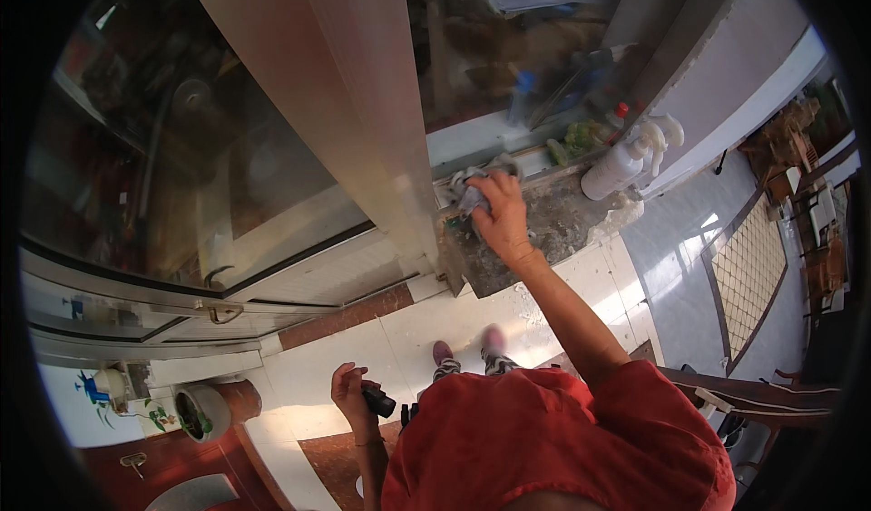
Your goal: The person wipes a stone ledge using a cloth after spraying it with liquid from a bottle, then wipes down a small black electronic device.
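Note:
My right hand [502, 215] is closed on a crumpled grey cloth [469, 191], pressed against the window track [537, 161] at the inner edge of a rough stone sill [544, 222]. A white spray bottle [607, 171] stands on the sill to the right of this hand. Between them, near the glass, lie a green-and-yellow item [582, 138] and a bottle with a red cap [620, 111]. My left hand [350, 392] hangs low beside my body, its fingers curled; a small black device [378, 401] is at its wrist or palm, and I cannot tell whether the hand holds it.
A glazed door [204, 171] with a metal handle [221, 312] is at the left, beside a wide frame post [367, 103]. A potted plant [203, 412] stands at lower left. Right of the sill are a patterned floor mat [748, 276] and wooden furniture [825, 266].

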`<state>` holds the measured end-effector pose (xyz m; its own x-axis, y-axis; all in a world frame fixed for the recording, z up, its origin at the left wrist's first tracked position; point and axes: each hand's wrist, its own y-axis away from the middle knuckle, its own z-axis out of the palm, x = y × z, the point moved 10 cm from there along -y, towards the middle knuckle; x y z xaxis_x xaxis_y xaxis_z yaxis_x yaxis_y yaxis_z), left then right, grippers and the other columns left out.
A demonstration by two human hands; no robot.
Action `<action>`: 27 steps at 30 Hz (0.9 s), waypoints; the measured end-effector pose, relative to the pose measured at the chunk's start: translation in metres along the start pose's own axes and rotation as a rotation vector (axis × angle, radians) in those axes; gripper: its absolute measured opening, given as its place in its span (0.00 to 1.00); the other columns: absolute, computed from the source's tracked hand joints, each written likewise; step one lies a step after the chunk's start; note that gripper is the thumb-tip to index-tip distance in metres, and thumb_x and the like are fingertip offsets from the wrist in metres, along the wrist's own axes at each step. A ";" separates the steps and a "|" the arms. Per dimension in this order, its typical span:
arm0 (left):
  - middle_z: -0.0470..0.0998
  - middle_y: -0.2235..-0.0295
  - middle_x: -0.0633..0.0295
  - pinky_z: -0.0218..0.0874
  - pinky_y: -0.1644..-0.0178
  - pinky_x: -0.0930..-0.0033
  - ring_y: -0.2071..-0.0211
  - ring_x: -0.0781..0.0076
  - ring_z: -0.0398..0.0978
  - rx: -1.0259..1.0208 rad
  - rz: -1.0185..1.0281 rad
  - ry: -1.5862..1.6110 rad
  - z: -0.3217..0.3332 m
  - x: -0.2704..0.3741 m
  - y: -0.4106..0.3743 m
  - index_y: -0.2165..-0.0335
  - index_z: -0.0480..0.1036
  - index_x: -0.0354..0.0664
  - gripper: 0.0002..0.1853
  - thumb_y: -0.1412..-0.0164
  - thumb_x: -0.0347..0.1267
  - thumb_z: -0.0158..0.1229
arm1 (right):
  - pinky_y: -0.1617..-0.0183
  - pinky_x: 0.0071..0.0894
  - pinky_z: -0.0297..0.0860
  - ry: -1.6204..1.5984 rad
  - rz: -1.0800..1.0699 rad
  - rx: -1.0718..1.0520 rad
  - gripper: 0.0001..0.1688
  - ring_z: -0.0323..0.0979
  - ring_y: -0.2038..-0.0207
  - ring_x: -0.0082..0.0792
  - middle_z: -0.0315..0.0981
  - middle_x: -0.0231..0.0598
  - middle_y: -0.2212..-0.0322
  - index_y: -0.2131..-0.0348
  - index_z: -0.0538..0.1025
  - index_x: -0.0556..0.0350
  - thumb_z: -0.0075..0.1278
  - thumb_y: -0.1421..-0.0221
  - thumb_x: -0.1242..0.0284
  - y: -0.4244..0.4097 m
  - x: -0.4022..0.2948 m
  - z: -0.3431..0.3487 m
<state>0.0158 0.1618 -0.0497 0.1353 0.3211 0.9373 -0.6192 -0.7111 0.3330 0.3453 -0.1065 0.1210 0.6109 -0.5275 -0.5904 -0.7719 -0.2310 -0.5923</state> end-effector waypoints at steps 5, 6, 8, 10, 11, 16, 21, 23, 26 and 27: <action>0.75 0.72 0.56 0.65 0.78 0.74 0.83 0.73 0.71 -0.022 0.034 -0.022 0.018 0.017 -0.004 0.63 0.70 0.39 0.08 0.44 0.25 0.53 | 0.53 0.28 0.67 -0.967 0.567 -0.277 0.23 0.71 0.59 0.31 0.73 0.37 0.62 0.54 0.71 0.54 0.50 0.53 0.80 0.047 0.028 0.029; 0.75 0.72 0.56 0.65 0.78 0.74 0.83 0.73 0.71 -0.016 0.037 -0.031 0.018 0.019 -0.004 0.63 0.70 0.39 0.08 0.44 0.26 0.53 | 0.54 0.26 0.68 -1.211 0.727 -0.235 0.21 0.72 0.60 0.28 0.74 0.35 0.62 0.53 0.71 0.55 0.50 0.50 0.79 0.059 0.046 0.028; 0.75 0.73 0.56 0.65 0.78 0.74 0.83 0.74 0.70 -0.017 0.029 -0.034 0.019 0.015 -0.003 0.63 0.70 0.39 0.09 0.45 0.27 0.53 | 0.55 0.25 0.68 -1.168 0.883 -0.229 0.18 0.72 0.61 0.26 0.74 0.33 0.62 0.54 0.71 0.58 0.49 0.44 0.74 0.059 0.070 0.006; 0.75 0.73 0.57 0.65 0.78 0.74 0.83 0.74 0.70 -0.024 0.019 -0.023 0.019 0.011 -0.002 0.63 0.70 0.39 0.09 0.45 0.27 0.53 | 0.56 0.29 0.68 -0.736 0.867 -0.241 0.17 0.72 0.61 0.32 0.74 0.38 0.61 0.54 0.71 0.58 0.48 0.43 0.71 0.056 0.091 -0.014; 0.75 0.73 0.57 0.65 0.78 0.74 0.82 0.74 0.70 -0.026 0.010 -0.027 0.020 0.010 -0.001 0.63 0.70 0.39 0.09 0.45 0.26 0.53 | 0.57 0.31 0.67 -0.387 0.746 -0.274 0.17 0.71 0.61 0.37 0.73 0.41 0.61 0.55 0.71 0.58 0.47 0.43 0.70 0.045 0.087 -0.030; 0.75 0.73 0.57 0.65 0.78 0.74 0.82 0.74 0.71 -0.042 0.019 -0.034 0.023 0.014 -0.005 0.63 0.70 0.39 0.08 0.44 0.25 0.52 | 0.48 0.44 0.58 0.277 0.381 0.011 0.18 0.63 0.52 0.47 0.68 0.47 0.56 0.54 0.70 0.55 0.45 0.42 0.67 0.031 0.073 -0.088; 0.75 0.72 0.57 0.65 0.79 0.74 0.83 0.73 0.71 -0.036 0.032 -0.031 0.018 0.015 -0.008 0.63 0.70 0.38 0.08 0.44 0.24 0.52 | 0.49 0.43 0.59 0.350 0.031 0.006 0.25 0.58 0.48 0.51 0.60 0.48 0.50 0.52 0.70 0.52 0.53 0.50 0.65 0.038 0.019 -0.072; 0.75 0.72 0.57 0.65 0.80 0.74 0.84 0.73 0.71 -0.061 0.023 -0.011 0.022 0.016 -0.011 0.63 0.70 0.38 0.07 0.43 0.24 0.52 | 0.50 0.42 0.59 0.559 -0.045 -0.118 0.27 0.56 0.46 0.51 0.59 0.47 0.49 0.52 0.70 0.50 0.55 0.53 0.64 0.042 0.003 -0.040; 0.74 0.72 0.57 0.65 0.80 0.75 0.84 0.73 0.71 -0.055 0.026 -0.038 0.027 0.022 -0.014 0.63 0.70 0.38 0.07 0.43 0.24 0.52 | 0.53 0.43 0.61 0.566 0.009 -0.125 0.25 0.59 0.50 0.48 0.62 0.43 0.51 0.57 0.73 0.45 0.57 0.58 0.67 0.033 0.025 -0.028; 0.75 0.72 0.57 0.65 0.80 0.74 0.84 0.73 0.71 -0.053 0.022 -0.046 0.027 0.023 -0.013 0.63 0.70 0.38 0.08 0.44 0.25 0.52 | 0.54 0.43 0.61 0.548 0.024 -0.126 0.23 0.60 0.51 0.47 0.62 0.42 0.52 0.58 0.73 0.45 0.57 0.58 0.67 0.030 0.033 -0.028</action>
<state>0.0478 0.1622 -0.0297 0.1555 0.2755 0.9486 -0.6627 -0.6831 0.3070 0.3377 -0.1535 0.0992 0.4382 -0.8736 -0.2118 -0.8200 -0.2919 -0.4924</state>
